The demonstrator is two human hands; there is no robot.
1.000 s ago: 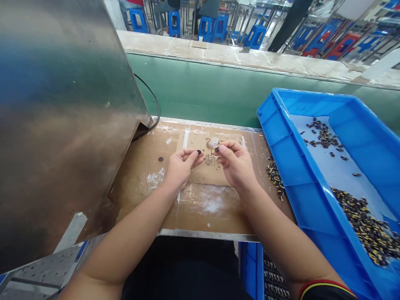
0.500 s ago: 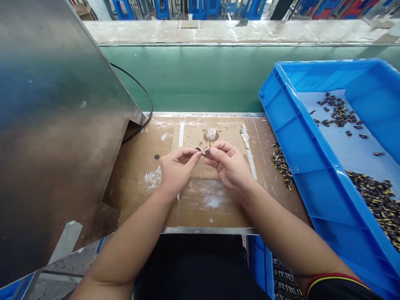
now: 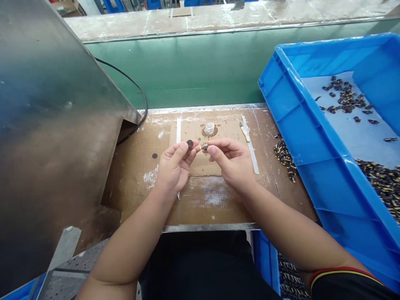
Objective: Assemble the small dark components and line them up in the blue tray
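Note:
Between thumb and index finger, my left hand [image 3: 175, 164] pinches a small dark round disc [image 3: 189, 143]. My right hand [image 3: 233, 160] pinches a tiny black-and-yellow piece [image 3: 204, 147], whose left end reaches the left fingertips. Whether those left fingers also grip the piece I cannot tell. Both hands are over a cardboard sheet [image 3: 203, 168] taped to the bench. Behind them stands a small clear container [image 3: 209, 128] on a wet brown stain. Another dark disc [image 3: 154, 156] lies left of my left hand.
On the right stands a large blue crate [image 3: 308, 137] with many black-and-yellow pieces [image 3: 383, 183] in it. More loose pieces [image 3: 285, 158] lie beside it. A small knife-like tool [image 3: 244, 132] rests by the right tape. A metal housing [image 3: 62, 125] and black cable [image 3: 137, 85] flank the left.
The left hand has turned and its fingers have opened out, so the disc shows plainly at the thumb tip. The right hand still pinches the black-and-yellow piece. The camera view has shifted slightly.

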